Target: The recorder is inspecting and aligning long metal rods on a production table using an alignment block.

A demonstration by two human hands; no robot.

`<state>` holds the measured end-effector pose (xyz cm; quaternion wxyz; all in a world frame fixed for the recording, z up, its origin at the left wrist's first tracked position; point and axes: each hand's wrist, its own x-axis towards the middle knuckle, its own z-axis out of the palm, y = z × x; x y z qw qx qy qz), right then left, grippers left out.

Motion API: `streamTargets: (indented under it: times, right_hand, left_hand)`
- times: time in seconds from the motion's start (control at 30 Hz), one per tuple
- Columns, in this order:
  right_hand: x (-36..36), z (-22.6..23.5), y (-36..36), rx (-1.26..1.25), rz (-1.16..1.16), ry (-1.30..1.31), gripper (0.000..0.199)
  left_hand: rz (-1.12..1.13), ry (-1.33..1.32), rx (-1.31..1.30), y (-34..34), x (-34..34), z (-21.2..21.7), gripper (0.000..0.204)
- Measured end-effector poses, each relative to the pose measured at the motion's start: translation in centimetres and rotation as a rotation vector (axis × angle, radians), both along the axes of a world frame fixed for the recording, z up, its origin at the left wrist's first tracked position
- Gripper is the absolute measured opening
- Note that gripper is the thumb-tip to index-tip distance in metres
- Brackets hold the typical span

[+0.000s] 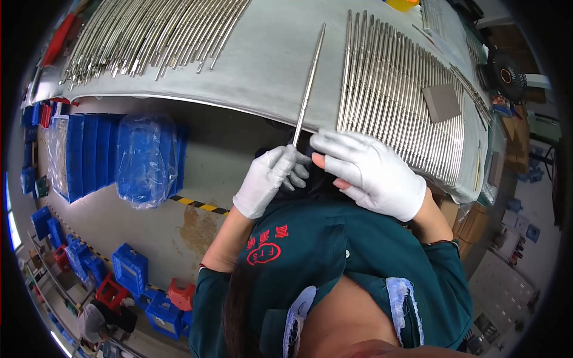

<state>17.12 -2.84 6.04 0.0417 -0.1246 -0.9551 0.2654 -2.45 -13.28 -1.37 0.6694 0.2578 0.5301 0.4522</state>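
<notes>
My left hand [268, 177], in a white glove, is closed on the near end of a thin, shiny metal rod [310, 83]. The rod points away from me over the table's front edge. My right hand [376, 173], gloved too with bare fingertips showing, is held flat beside the rod's near end, fingers stretched toward it and apart from it. Just beyond my right hand lies a row of similar metal rods [400, 89], side by side on the table. A grey-brown rectangular block [441, 102] rests on that row.
More metal rods [149, 36] lie on the grey table [262, 77] at the far left. Blue crates [89, 152], partly wrapped in plastic, stand below the table at left. A black fan [504, 74] is at the right. Another person [98, 322] is at the lower left, near red stools.
</notes>
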Motion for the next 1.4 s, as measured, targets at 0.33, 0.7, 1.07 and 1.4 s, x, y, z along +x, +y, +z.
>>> streamTargets:
  times: [0.33, 0.7, 1.07, 1.4]
  right_hand:
    - [-0.4, -8.1, -3.0, -1.530, -0.764, 0.223, 0.033]
    - [-3.7, -8.1, -2.4, -1.842, -0.725, 0.323, 0.039]
    - [-3.4, -8.3, -2.5, -1.887, -0.709, 0.365, 0.036]
    - [-3.2, -8.4, -2.5, -1.858, -0.644, 0.290, 0.037]
  left_hand:
    - [-0.067, -0.133, -0.095, -0.6, -0.2, 0.2, 0.046]
    - [-0.080, -0.150, -0.148, -1.4, 0.7, 0.2, 0.036]
    - [-0.121, -0.113, -0.161, -1.1, 0.6, 0.5, 0.033]
    - [-0.146, -0.069, -0.151, -1.0, 0.8, 0.8, 0.029]
